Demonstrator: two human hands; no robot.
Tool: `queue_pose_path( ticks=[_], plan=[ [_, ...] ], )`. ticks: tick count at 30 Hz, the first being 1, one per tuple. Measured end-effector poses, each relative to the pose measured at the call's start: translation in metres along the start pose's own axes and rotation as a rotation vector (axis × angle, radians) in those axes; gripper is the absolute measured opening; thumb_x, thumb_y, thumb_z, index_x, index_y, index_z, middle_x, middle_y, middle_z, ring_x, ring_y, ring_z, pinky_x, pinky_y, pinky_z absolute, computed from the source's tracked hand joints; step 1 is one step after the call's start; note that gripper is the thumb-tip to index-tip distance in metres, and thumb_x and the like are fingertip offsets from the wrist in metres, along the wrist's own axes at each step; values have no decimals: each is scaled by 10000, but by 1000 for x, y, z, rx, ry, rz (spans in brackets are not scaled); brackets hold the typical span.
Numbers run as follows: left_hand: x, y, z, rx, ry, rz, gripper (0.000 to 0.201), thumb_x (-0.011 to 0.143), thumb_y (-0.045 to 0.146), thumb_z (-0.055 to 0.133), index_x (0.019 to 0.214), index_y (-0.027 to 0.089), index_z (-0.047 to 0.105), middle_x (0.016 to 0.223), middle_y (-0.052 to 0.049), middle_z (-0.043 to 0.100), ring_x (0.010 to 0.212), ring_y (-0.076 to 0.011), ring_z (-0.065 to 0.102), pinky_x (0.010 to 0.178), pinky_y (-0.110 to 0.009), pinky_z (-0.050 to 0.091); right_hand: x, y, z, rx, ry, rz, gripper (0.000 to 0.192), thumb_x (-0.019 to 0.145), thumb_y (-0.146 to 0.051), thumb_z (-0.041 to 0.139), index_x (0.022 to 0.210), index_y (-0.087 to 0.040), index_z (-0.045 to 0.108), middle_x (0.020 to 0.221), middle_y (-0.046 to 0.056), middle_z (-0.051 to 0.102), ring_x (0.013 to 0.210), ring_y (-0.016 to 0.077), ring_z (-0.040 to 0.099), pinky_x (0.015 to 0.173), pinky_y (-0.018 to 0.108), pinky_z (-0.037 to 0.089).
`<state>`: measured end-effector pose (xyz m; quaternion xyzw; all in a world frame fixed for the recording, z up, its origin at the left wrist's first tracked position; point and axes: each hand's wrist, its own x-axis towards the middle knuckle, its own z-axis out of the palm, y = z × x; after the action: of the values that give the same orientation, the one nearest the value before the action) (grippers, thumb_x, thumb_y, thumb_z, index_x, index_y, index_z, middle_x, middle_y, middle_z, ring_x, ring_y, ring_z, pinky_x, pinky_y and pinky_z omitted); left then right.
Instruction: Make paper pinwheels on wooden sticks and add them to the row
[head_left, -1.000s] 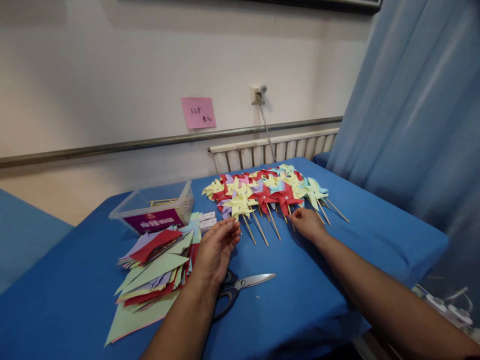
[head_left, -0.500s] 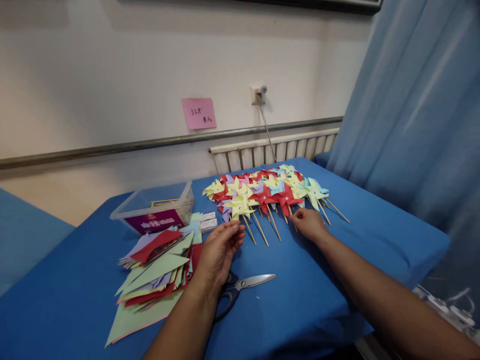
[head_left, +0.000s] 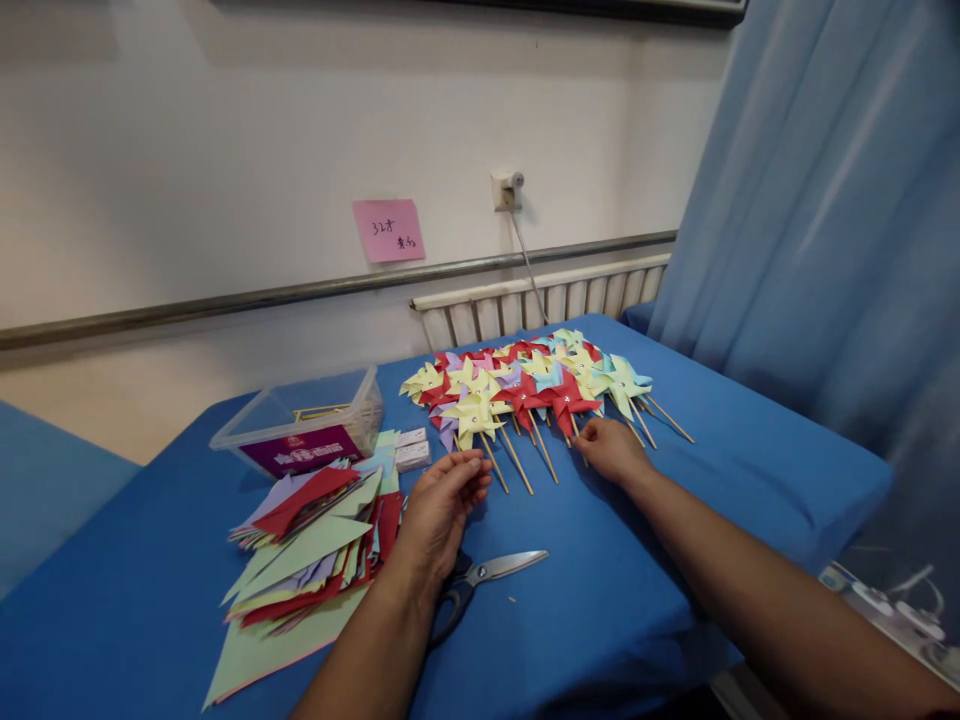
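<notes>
Right hand (head_left: 611, 450) pinches thin wooden stick (head_left: 575, 426) of red paper pinwheel (head_left: 568, 402). Left hand (head_left: 444, 505) fingers curled, can't tell if gripping; dark-handled metal scissors (head_left: 483, 572) on near side.

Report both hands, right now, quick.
Left hand: half open, fingers loosely curled, nothing visibly held.
Right hand: closed, fingers pinching the stick of a red pinwheel.
</notes>
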<state>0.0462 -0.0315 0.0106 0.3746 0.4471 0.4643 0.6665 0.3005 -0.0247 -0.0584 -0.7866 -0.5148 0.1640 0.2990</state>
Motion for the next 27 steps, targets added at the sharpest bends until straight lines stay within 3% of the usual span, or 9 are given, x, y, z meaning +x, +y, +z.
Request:
queue_pose_path(
  ticks=[6,27],
  plan=[
    [2,-3,-1,20,-21,-9,220,666,177,772,868,132,698,831,-76,721,632,-112,638,606,-215,504,2,0,-1,8,41,37,219,828,-341,595,667,-197,634,669,32,689,599,147,583,529,258,303],
    [0,-8,2,73,-61,-45,223,677,189,778,880,135,703,811,-78,718,635,-112,635,592,-207,494,2,0,0,-10,-14,27,214,818,-376,624,683,-210,638,685,26,691,635,161,599,537,260,303]
  ],
)
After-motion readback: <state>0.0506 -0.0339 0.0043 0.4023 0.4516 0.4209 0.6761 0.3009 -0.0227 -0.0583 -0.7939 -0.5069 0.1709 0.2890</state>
